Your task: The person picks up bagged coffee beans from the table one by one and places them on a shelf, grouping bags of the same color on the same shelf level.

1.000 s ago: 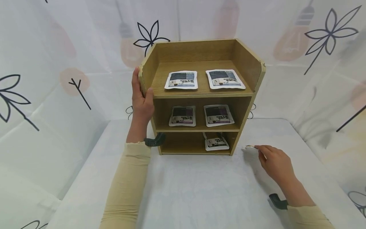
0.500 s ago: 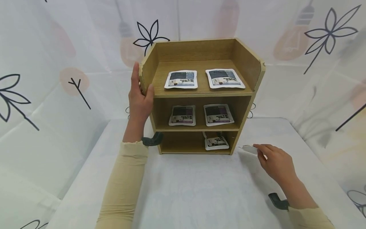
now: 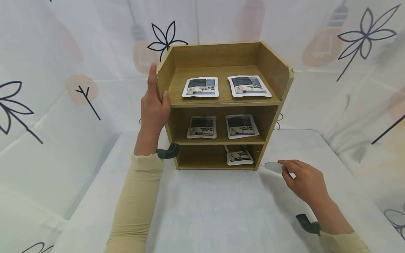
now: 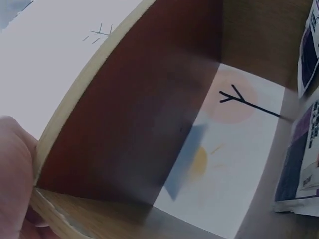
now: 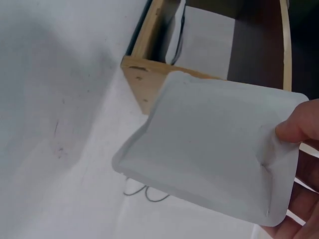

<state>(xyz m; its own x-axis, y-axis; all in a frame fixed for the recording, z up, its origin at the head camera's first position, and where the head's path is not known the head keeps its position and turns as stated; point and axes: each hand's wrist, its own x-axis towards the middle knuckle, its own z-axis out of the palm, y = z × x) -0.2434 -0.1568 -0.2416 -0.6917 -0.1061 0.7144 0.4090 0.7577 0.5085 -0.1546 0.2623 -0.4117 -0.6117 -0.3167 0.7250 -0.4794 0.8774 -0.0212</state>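
A three-tier wooden shelf [image 3: 223, 84] stands on the white table. My left hand [image 3: 154, 109] grips its upper left side panel, the thumb at the front edge and the index finger pointing up along the outside. To the right of the shelf's base, my right hand [image 3: 306, 181] pinches a flat white pouch [image 5: 214, 144] by one edge; its plain side faces the right wrist camera. Blue-labelled pouches [image 3: 200, 88] lie on the top tier and purple-labelled pouches [image 3: 202, 127] on the middle one. A dark-labelled pouch [image 3: 239, 157] sits at the right of the bottom tier.
The white tabletop [image 3: 215, 211] stretches in front of the shelf and to both sides. Patterned white sheeting [image 3: 95, 45] hangs behind and at the sides. A dark wrist band [image 3: 169, 151] sits close to the shelf's left side.
The pouch in my right hand has tilted, showing more of its flat face, and moved slightly left. My left hand has shifted slightly left, its index finger straightening upward. The shelf stays put.
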